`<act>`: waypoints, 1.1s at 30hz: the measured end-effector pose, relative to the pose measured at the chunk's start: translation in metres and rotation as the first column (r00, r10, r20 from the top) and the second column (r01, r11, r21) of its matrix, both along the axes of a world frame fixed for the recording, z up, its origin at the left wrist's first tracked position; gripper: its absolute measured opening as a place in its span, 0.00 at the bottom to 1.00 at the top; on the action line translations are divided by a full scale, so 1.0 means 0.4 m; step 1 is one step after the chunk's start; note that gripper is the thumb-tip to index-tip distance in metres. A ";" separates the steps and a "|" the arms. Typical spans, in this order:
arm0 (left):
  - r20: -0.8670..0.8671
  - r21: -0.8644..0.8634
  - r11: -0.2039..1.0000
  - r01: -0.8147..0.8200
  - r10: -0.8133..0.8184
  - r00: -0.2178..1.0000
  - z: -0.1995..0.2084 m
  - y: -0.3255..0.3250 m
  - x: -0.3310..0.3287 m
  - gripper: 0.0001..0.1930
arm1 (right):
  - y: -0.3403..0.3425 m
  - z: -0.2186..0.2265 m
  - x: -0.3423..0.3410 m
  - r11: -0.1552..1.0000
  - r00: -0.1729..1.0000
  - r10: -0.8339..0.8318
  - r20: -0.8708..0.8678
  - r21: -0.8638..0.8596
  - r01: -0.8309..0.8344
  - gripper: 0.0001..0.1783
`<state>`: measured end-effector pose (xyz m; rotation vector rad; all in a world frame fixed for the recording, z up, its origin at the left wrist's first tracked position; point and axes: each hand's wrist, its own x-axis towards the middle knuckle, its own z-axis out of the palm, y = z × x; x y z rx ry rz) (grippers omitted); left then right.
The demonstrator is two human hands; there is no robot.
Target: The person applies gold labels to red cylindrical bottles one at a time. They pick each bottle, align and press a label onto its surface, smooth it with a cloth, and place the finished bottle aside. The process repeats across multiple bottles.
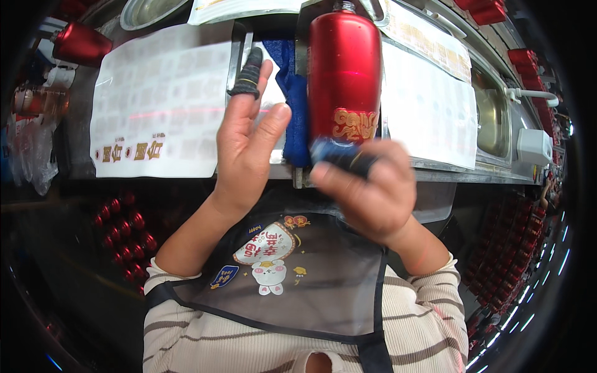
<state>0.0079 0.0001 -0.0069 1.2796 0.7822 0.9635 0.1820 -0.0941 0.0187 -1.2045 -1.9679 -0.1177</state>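
A glossy red bottle (344, 68) lies on the worktop with its threaded neck pointing away from me. A gold ornamental decal (356, 124) sits on its near end. My right hand (379, 186) is at that end, just below the decal, its fingers curled and smeared by motion; a dark, bluish covering shows on one finger. Whether it grips anything cannot be made out. My left hand (247, 133) is raised left of the bottle, fingers stretched and thumb apart, holding nothing. A black ribbed finger cot (249, 74) covers one of its fingers.
A white decal sheet (161, 81) with gold characters lies at left, another pale sheet (429, 105) at right. A blue cloth (296, 118) lies beside the bottle. Sink with faucet (528, 94) stands far right. Red bottles (124, 233) stand below left; another red bottle (81, 45) is upper left.
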 end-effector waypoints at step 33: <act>-0.569 0.676 0.620 0.398 0.095 0.817 -0.074 -0.009 0.017 0.43 | -0.049 -0.034 0.037 0.966 0.819 -0.202 -0.538 -0.246 0.077 0.14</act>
